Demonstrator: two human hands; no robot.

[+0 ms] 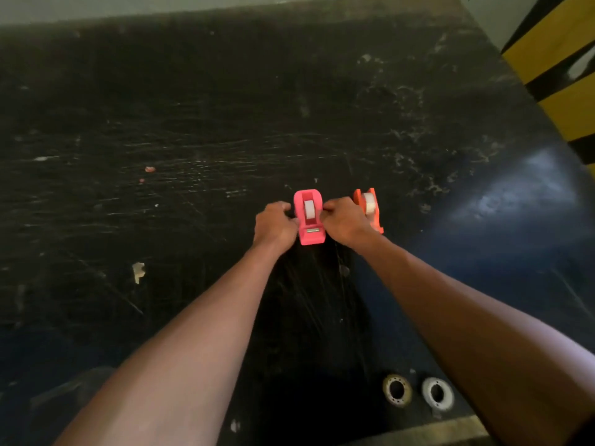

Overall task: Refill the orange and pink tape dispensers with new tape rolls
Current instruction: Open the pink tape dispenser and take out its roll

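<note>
The pink tape dispenser (309, 220) stands on the black table (193, 123), its cutter end toward me and a white tape roll (309, 209) seated inside it. My left hand (275, 225) grips its left side and my right hand (343, 220) grips its right side. Just to the right, partly behind my right hand, stands the orange tape dispenser (370, 209) with a pale tape roll (369, 202) in it. Two ring-shaped cores lie near the table's front edge: a brownish core (397, 389) and a white core (437, 393).
The table is scratched and spotted, with a torn paper scrap (138, 272) at the left and small reddish bits (150, 169) farther back. A yellow and black striped surface (560, 69) stands beyond the table's right edge. A pale wall runs along the far edge.
</note>
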